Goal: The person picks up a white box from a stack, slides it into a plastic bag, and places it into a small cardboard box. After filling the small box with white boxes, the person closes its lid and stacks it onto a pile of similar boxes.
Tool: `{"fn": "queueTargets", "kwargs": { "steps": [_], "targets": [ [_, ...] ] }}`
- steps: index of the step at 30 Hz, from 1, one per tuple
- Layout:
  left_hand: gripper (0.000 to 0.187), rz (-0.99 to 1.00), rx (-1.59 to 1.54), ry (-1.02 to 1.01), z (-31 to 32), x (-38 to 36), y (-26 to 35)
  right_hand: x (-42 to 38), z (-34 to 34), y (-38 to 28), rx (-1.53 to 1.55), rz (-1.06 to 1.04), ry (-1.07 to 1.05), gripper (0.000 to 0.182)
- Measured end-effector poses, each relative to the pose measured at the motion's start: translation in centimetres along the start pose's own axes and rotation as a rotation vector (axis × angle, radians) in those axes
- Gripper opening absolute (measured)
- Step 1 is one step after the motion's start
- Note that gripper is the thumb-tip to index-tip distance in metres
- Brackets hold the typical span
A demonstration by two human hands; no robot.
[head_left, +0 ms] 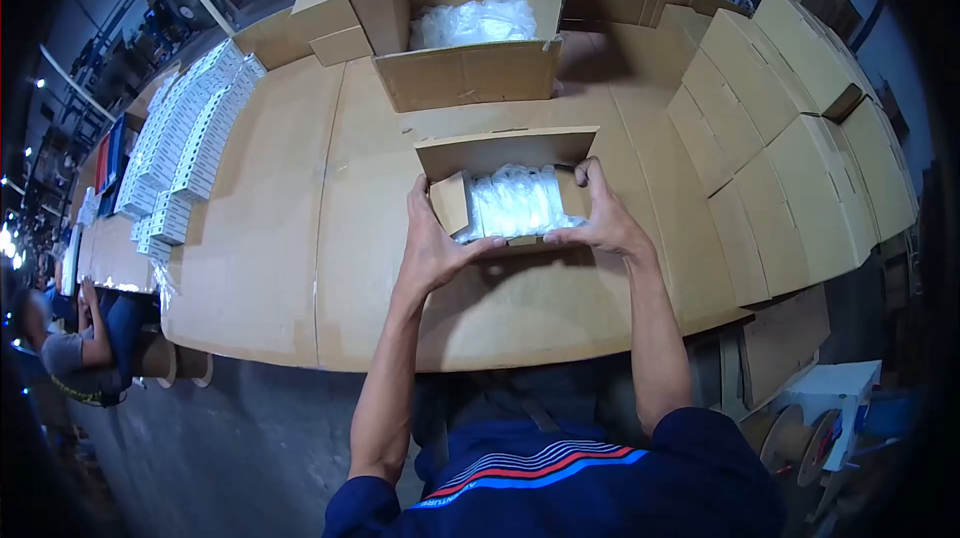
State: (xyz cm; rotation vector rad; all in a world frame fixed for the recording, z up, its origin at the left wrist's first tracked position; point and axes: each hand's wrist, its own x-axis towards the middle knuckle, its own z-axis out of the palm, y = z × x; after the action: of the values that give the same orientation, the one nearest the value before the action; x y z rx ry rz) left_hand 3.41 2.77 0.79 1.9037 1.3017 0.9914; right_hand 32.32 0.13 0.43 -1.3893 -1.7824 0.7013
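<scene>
A small cardboard box (pixel 510 150) stands open in front of me, its long back flap raised and its side flaps up. Clear plastic bags (pixel 515 203) with pale contents fill it; what is inside them I cannot make out. My left hand (pixel 430 250) grips the box's left end, thumb along the front edge. At the other end, my right hand (pixel 608 220) has its fingers bent over the back right corner and its thumb at the front. The box looks slightly raised over the cardboard-covered table (pixel 270 278), with a shadow below.
Behind is a large open carton (pixel 470 78) holding clear plastic bags. Closed brown boxes (pixel 790 188) are stacked on the right. Rows of small white boxes (pixel 190 128) stand at the left. A person (pixel 80 338) sits beyond the table's left end. Cable spools (pixel 800 443) are at lower right.
</scene>
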Motion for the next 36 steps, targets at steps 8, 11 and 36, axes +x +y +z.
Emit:
{"fn": "queueTargets", "kwargs": {
  "steps": [8,11,36],
  "targets": [
    [0.121,-0.041,-0.01,-0.019,-0.3,0.4,0.8,0.0,1.4,-1.0,-0.012,0.058,0.053,0.095],
    [0.12,-0.08,-0.01,-0.037,-0.3,0.9,1.5,0.0,0.9,-2.2,-0.099,0.115,-0.002,0.099],
    [0.046,0.423,-0.38,0.286,2.5,-1.8,-3.2,-5.4,5.2,-2.1,0.704,0.112,0.41,0.067]
  ]
}}
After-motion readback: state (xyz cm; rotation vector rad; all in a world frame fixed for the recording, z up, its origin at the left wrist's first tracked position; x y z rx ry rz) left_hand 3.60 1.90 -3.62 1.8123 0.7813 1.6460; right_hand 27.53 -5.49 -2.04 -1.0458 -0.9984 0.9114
